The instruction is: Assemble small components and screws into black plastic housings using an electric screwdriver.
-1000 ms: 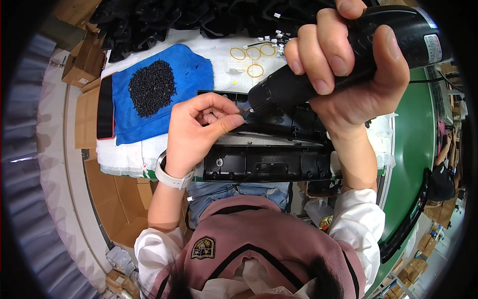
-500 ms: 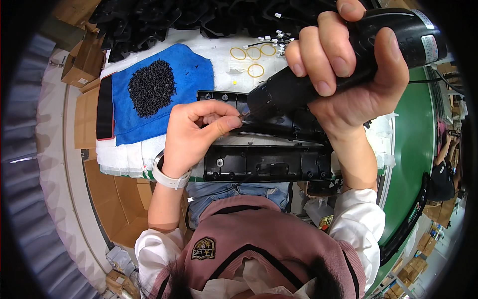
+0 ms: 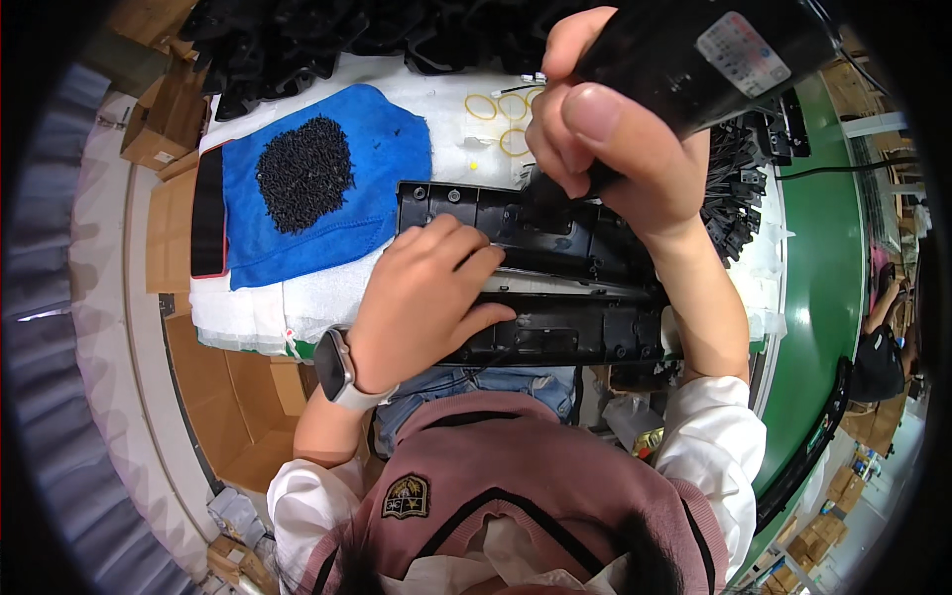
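Note:
A black electric screwdriver (image 3: 645,64) is gripped in my right hand (image 3: 635,164), tilted with its narrow end down over the far black plastic panel (image 3: 491,220). Its tip is hidden against that dark panel. My left hand (image 3: 421,297), a watch on its wrist, lies palm down with fingers stretched over the far panel's near edge. Its thumb reaches over the near black panel (image 3: 555,345), which lies parallel to the far one. To the left, a heap of small black screws (image 3: 305,174) rests on a blue cloth (image 3: 392,129).
A dark flat device with a red edge (image 3: 210,213) lies beside the cloth. Yellow rubber bands (image 3: 481,107) are beyond the panels. Many black parts (image 3: 278,50) cover the table's back; small black pieces (image 3: 734,188) are piled at right. A cable (image 3: 833,171) crosses the green surface.
My left hand has left the screwdriver's tip and come down onto the panels, its pinch opened. My right hand has tilted the screwdriver more upright, moving its narrow end rightward over the far panel.

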The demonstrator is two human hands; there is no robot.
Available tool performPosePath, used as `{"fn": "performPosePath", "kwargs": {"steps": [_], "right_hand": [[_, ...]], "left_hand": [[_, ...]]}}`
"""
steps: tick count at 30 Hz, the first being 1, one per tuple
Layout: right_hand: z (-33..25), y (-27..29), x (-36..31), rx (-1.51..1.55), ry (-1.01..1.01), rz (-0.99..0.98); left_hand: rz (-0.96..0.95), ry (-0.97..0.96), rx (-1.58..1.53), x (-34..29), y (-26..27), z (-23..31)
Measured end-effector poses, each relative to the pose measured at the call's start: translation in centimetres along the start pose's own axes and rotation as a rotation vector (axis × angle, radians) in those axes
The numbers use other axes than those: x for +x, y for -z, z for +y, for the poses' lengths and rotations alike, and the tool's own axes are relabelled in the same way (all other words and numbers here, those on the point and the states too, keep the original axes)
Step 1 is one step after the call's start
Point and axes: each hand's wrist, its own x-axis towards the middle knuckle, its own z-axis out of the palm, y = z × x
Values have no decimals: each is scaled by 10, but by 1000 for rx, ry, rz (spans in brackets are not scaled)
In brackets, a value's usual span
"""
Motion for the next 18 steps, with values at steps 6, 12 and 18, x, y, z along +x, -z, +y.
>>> {"fn": "performPosePath", "kwargs": {"steps": [6, 12, 18], "right_hand": [[33, 16, 21, -76, 445, -174], [20, 12, 10, -63, 167, -96], [35, 14, 19, -169, 350, -147]], "left_hand": [[-32, -2, 34, -1, -6, -2], [-32, 12, 19, -1, -8, -2], [-14, 2, -8, 0, -10, -3]]}}
